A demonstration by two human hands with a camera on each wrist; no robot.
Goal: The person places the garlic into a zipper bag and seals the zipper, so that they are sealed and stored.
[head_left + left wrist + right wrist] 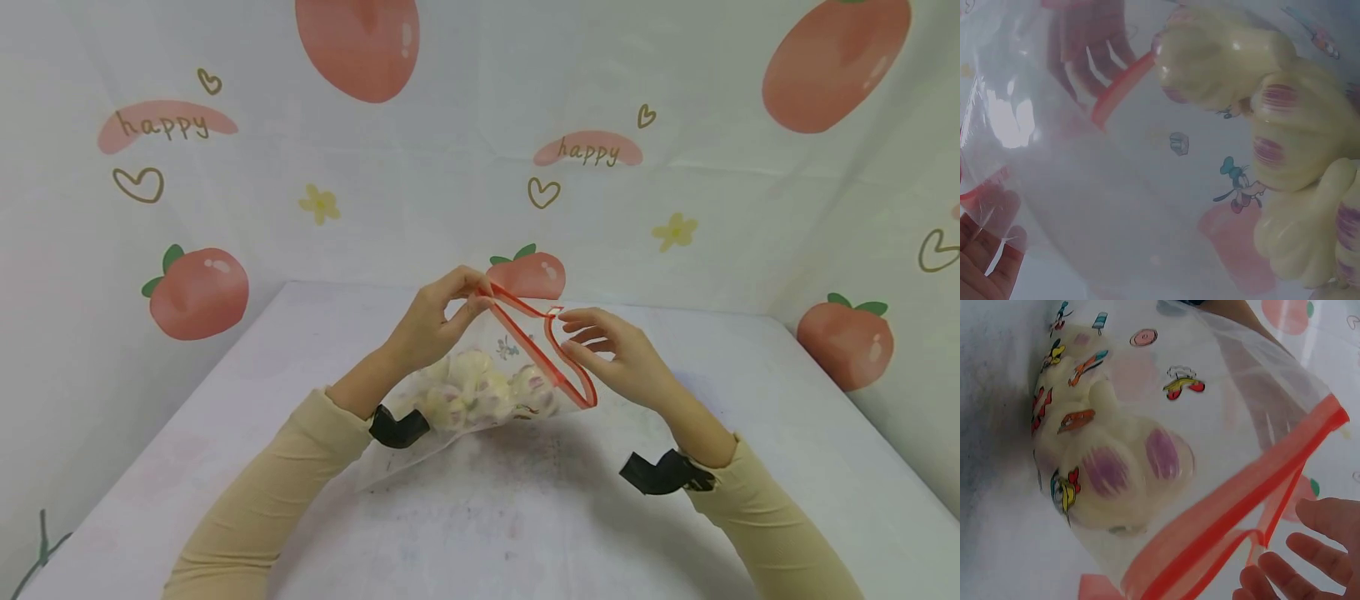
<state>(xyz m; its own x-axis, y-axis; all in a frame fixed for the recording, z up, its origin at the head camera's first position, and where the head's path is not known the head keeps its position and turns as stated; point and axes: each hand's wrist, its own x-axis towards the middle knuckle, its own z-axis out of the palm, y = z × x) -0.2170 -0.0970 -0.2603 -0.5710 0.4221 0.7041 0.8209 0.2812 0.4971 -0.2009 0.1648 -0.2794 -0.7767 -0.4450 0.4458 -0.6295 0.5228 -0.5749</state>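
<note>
A clear zip bag (487,333) with a red-edged mouth and small cartoon prints leans over the table, its mouth spread toward the right. Inside it are several garlic bulbs (1304,131), cream with purple patches. My left hand (431,321) pinches the upper corner of the red edge between thumb and fingers. At the right side of the mouth is my right hand (626,358), fingers loosely bent and apart, fingertips right at the red edge (1229,506). In the left wrist view the left hand (988,265) shows beside the clear plastic.
The bag stands on a white table (480,525) with faint smudges. Behind it hangs a white cloth (450,167) printed with red fruit, hearts and flowers. Black straps (397,427) sit at both wrists, over beige sleeves (277,483).
</note>
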